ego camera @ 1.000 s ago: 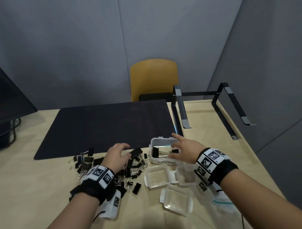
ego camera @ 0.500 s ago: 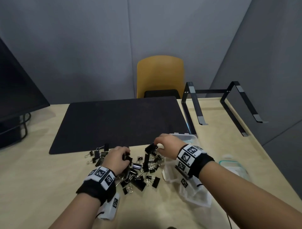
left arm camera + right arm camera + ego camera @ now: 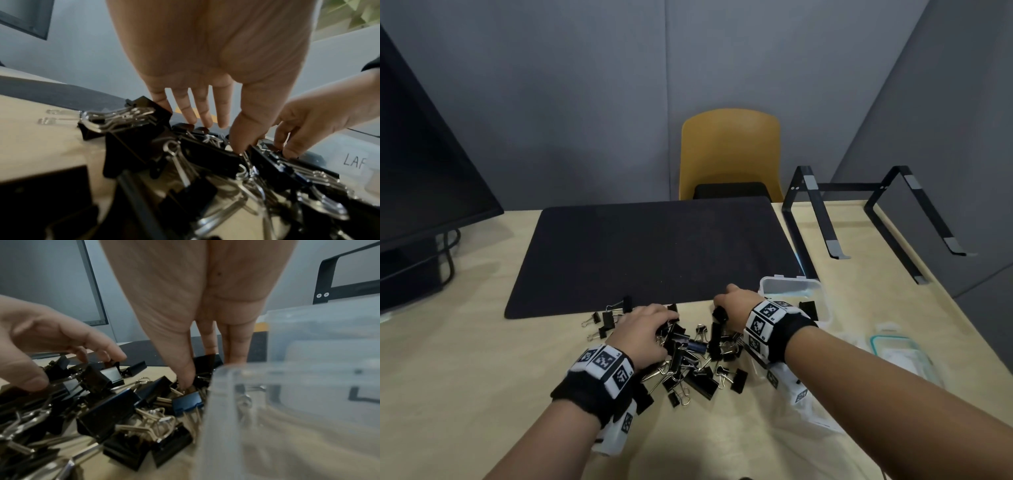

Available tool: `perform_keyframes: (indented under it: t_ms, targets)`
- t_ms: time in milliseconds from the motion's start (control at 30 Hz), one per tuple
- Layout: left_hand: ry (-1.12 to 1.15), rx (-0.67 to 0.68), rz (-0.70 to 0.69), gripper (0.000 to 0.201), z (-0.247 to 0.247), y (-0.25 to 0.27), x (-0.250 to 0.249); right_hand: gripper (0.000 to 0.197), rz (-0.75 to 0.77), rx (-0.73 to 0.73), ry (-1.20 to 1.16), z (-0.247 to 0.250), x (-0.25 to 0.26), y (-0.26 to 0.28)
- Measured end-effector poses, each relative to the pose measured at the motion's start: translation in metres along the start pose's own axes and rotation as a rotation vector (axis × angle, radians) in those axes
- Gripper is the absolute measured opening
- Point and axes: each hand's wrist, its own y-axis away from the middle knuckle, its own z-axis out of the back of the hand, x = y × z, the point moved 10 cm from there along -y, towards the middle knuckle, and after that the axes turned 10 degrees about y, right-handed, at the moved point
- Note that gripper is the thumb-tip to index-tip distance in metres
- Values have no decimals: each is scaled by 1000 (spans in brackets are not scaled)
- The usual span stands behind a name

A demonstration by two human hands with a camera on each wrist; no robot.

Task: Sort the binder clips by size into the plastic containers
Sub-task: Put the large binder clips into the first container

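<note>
left hand [image 3: 642,330] rests fingers-down, uncurled, on the binder clip pile [image 3: 688,356] on the table [image 3: 465,394]. right hand [image 3: 734,306] pinches a black clip [image 3: 719,313] standing on end; labelled container [image 3: 796,289] lies just right.

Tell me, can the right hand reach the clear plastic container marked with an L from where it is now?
Probably yes. The right hand is in the pile of black binder clips, and the clear plastic container stands open beside it, with nothing between them.

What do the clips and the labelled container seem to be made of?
Clips: black glossy bodies with shiny silver wire handles, likely painted steel. Container: translucent, cloudy walls with a moulded rim, evidently plastic.
</note>
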Motion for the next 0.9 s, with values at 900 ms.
perform_keyframes:
  t_ms: [900]
  targets:
    - [-60,-58,170,25,16,-6,15,13,-66,-262,-498,37,-25,43]
